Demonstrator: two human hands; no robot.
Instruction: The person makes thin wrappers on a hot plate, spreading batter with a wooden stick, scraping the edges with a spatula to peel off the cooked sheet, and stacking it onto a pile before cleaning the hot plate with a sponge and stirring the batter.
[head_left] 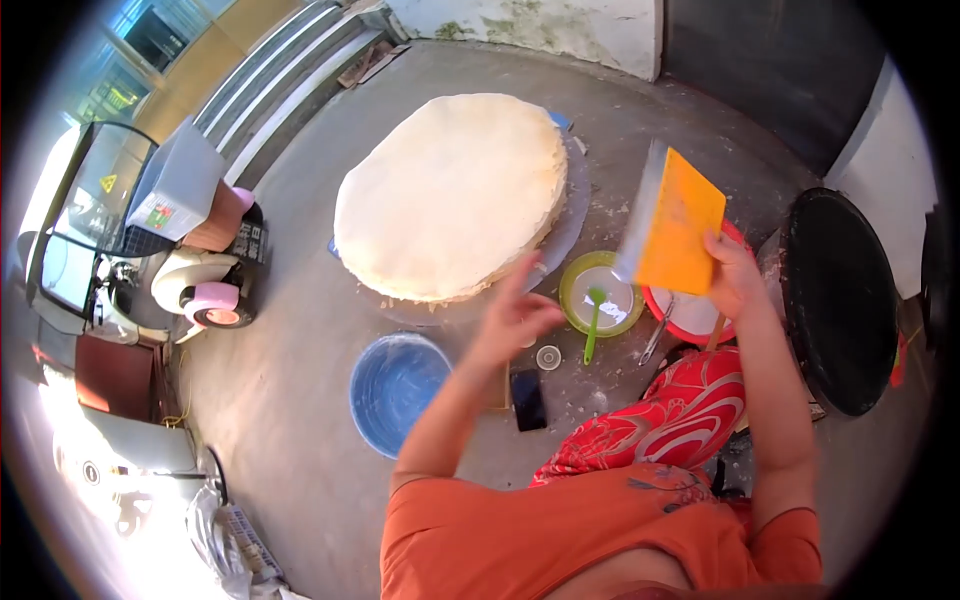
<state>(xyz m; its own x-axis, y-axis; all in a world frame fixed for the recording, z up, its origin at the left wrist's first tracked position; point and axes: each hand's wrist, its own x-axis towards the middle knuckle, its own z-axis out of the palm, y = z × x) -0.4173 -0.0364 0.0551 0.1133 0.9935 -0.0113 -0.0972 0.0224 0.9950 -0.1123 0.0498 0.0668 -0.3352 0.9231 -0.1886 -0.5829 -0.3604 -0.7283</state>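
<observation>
My right hand (pixel 738 278) grips the lower right corner of an orange flat scraper (pixel 682 225) with a pale, greyish edge on its left, held up above the bowls. My left hand (pixel 513 318) is in the air, fingers apart and nothing in it, near the lower right rim of a large, round, cream-coloured slab (pixel 450 195). The slab rests on a round grey board (pixel 577 190). Beside my left hand is a yellow-green bowl (pixel 571 296) with a green-headed spatula or brush (pixel 592 325) lying across it. A red basin (pixel 690 318) with pale contents is partly hidden behind my right hand.
A blue basin (pixel 398 392), a dark phone (pixel 529 400) and a small round metal piece (pixel 548 357) lie on the concrete floor. At right leans a large black round pan (pixel 842 300). Steps (pixel 285 85) rise at upper left, above a parked scooter (pixel 205 285).
</observation>
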